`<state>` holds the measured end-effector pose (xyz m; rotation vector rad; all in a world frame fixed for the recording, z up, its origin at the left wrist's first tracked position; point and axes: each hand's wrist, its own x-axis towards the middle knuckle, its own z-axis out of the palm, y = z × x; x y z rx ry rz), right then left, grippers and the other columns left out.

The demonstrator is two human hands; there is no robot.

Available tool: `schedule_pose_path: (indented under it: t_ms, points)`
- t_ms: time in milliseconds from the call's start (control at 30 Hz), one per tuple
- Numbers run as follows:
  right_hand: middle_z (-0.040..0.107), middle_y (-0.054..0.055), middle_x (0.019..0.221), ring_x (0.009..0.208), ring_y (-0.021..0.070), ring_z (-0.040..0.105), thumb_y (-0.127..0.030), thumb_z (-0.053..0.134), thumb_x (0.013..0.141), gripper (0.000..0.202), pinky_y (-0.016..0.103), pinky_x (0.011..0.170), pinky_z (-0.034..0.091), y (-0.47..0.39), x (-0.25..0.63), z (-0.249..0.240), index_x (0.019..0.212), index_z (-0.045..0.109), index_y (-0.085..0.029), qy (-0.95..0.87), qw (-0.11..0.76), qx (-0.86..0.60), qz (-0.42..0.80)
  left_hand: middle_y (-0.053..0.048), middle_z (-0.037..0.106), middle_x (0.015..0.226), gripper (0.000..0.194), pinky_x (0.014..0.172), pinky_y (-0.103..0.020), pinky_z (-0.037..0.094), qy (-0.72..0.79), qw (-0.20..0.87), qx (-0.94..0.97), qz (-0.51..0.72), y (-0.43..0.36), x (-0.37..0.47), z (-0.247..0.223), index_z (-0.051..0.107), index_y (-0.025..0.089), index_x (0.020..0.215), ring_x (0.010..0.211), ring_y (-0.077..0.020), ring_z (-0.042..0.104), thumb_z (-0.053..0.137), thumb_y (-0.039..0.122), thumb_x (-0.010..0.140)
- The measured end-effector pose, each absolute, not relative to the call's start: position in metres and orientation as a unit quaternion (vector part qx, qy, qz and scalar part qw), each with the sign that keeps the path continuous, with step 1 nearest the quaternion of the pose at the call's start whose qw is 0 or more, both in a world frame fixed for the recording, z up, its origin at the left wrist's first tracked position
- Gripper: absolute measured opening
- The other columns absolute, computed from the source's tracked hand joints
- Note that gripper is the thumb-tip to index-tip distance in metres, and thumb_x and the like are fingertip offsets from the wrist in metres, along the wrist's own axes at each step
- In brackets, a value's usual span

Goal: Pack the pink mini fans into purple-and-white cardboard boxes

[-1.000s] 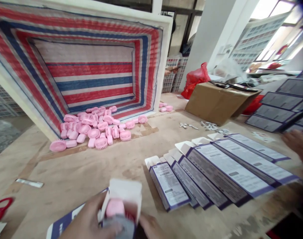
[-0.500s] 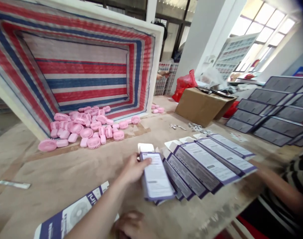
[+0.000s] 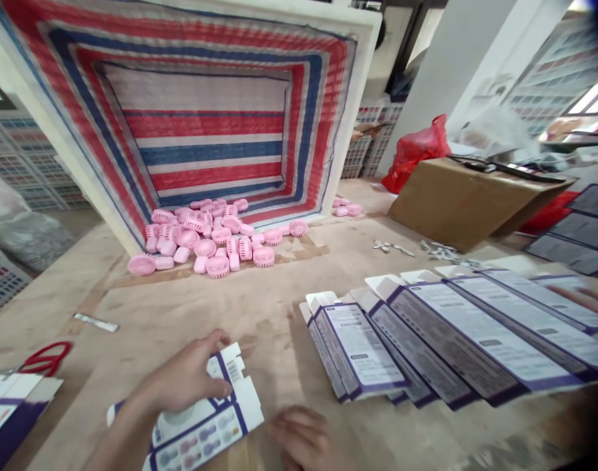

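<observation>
My left hand (image 3: 186, 376), thumb and fingers spread, rests on a flat unfolded carton (image 3: 230, 409) with a barcode and small product pictures. Beside the carton's right edge is my right hand (image 3: 301, 435), blurred, its fingers curled; whether it pinches anything is hidden. A row of white and purple boxes (image 3: 365, 350) with raised end flaps leans across the table on the right. Farther back, many pink handheld fans (image 3: 205, 247) are heaped at the mouth of a tipped crate (image 3: 213, 157) lined with striped cloth.
Red scissors (image 3: 46, 358) and more cartons (image 3: 7, 412) lie at the left. A brown cardboard box (image 3: 436, 199) and red bag (image 3: 417, 154) stand at the back right. Another person's hand (image 3: 586, 301) touches the boxes at far right.
My left hand has let go of the box at the row's near end and moved left onto the flat carton. The view has turned left, bringing the scissors into sight.
</observation>
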<state>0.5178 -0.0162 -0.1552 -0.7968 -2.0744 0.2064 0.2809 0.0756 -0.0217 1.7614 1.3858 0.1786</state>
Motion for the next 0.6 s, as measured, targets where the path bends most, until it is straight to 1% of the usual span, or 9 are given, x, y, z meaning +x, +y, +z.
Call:
schedule_pose_path:
  t_ms: [67,133,233,333,367,433,500,533,600]
  points:
    - [0.077,0.004,0.085,0.071,0.0163,0.071,-0.001,0.047,0.075,0.048,0.025,0.065,0.059,-0.014,0.532,-0.125,0.119,0.060,-0.017,-0.857,0.408,-0.306,0.075,-0.003,0.071,0.085,0.030,0.070,-0.028,0.052,0.484,0.482,0.712,0.162,0.066,0.279,0.004,0.075,0.023,0.103,0.081,-0.0227,0.066,0.072,0.031,0.074]
    - [0.078,0.004,0.091,0.081,0.0175,0.073,-0.003,0.051,0.081,0.045,0.027,0.074,0.062,-0.011,0.543,-0.095,0.122,0.060,-0.019,-0.814,0.467,-0.343,0.046,-0.003,0.067,0.074,0.017,0.064,-0.025,0.049,0.420,0.464,0.743,0.236,0.056,0.282,0.024,0.080,0.027,0.090,0.072,-0.0199,0.063,0.070,0.036,0.081]
    - [0.078,0.005,0.101,0.096,0.0208,0.074,-0.009,0.051,0.092,0.041,0.036,0.087,0.062,-0.007,0.548,-0.060,0.129,0.059,-0.024,-0.754,0.559,-0.341,0.050,-0.003,0.058,0.064,0.022,0.056,-0.023,0.043,0.330,0.443,0.787,0.274,0.042,0.303,0.033,0.082,0.027,0.079,0.060,-0.0152,0.056,0.066,0.039,0.087]
    - [0.078,0.006,0.105,0.104,0.0248,0.073,-0.022,0.042,0.101,0.037,0.044,0.088,0.063,-0.007,0.540,-0.049,0.134,0.057,-0.031,-0.742,0.578,-0.319,0.114,-0.004,0.058,0.069,0.027,0.058,-0.025,0.044,0.292,0.459,0.769,0.335,0.029,0.330,0.019,0.078,0.021,0.073,0.062,-0.0153,0.056,0.075,0.047,0.079]
    - [0.077,0.006,0.105,0.106,0.0256,0.072,-0.027,0.041,0.103,0.036,0.045,0.087,0.063,-0.007,0.536,-0.050,0.134,0.057,-0.032,-0.736,0.583,-0.317,0.132,-0.005,0.061,0.074,0.027,0.062,-0.026,0.046,0.288,0.465,0.756,0.359,0.025,0.338,0.012,0.076,0.021,0.077,0.067,-0.0170,0.059,0.076,0.048,0.078]
    - [0.074,0.007,0.112,0.110,0.0253,0.070,-0.034,0.040,0.103,0.036,0.043,0.086,0.064,-0.007,0.525,-0.056,0.136,0.055,-0.033,-0.703,0.617,-0.317,0.158,-0.008,0.067,0.090,0.026,0.074,-0.030,0.050,0.285,0.482,0.735,0.382,0.018,0.350,-0.003,0.074,0.023,0.096,0.082,-0.0219,0.064,0.074,0.043,0.080]
    - [0.069,0.009,0.121,0.113,0.0240,0.068,-0.038,0.040,0.104,0.038,0.039,0.086,0.064,-0.006,0.517,-0.062,0.140,0.051,-0.032,-0.660,0.660,-0.307,0.186,-0.010,0.067,0.107,0.036,0.084,-0.032,0.052,0.286,0.509,0.710,0.395,0.011,0.355,-0.015,0.068,0.025,0.114,0.098,-0.0256,0.065,0.072,0.041,0.082]
    - [0.067,0.009,0.125,0.115,0.0239,0.067,-0.038,0.039,0.104,0.039,0.039,0.087,0.063,-0.005,0.515,-0.064,0.140,0.050,-0.030,-0.653,0.667,-0.302,0.194,-0.011,0.066,0.111,0.042,0.085,-0.033,0.052,0.281,0.530,0.690,0.404,0.009,0.356,-0.019,0.065,0.025,0.118,0.100,-0.0262,0.065,0.074,0.042,0.080]
    - [0.068,0.007,0.124,0.116,0.0231,0.066,-0.034,0.041,0.103,0.038,0.038,0.090,0.062,-0.004,0.516,-0.065,0.139,0.052,-0.032,-0.668,0.649,-0.319,0.173,-0.008,0.064,0.107,0.048,0.080,-0.031,0.054,0.264,0.564,0.644,0.444,0.007,0.353,-0.023,0.062,0.026,0.114,0.094,-0.0238,0.065,0.080,0.045,0.074]
